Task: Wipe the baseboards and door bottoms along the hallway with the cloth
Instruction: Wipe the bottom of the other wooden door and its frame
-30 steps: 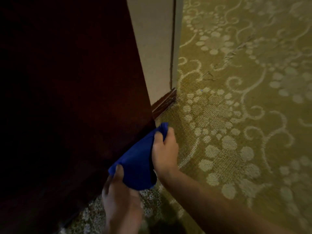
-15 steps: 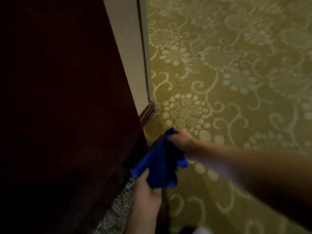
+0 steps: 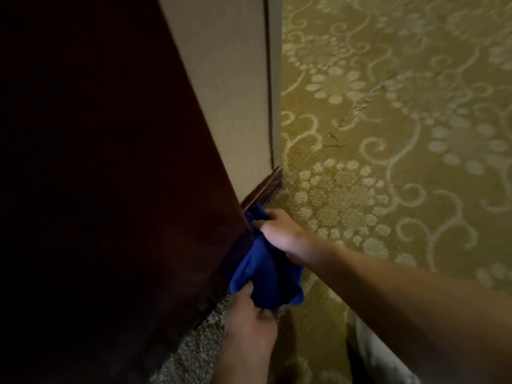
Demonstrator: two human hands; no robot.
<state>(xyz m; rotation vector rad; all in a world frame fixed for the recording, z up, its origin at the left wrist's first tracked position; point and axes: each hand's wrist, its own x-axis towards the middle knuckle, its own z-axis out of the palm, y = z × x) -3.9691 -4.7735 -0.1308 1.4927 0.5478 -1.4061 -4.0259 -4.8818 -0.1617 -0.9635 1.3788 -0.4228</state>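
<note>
Head view: cloth (image 3: 266,270) nearer baseboard (image 3: 263,189) now

You have a soft, matt blue cloth (image 3: 266,273), bunched and creased. The door (image 3: 110,176) reads as dark reddish wood with a smooth, faintly sheened finish. The baseboard (image 3: 263,189) is dark wood, glossier along its moulded edge. The wall (image 3: 230,92) is matt beige. The carpet (image 3: 388,162) is coarse woven pile, olive with a pale scroll pattern.
</note>
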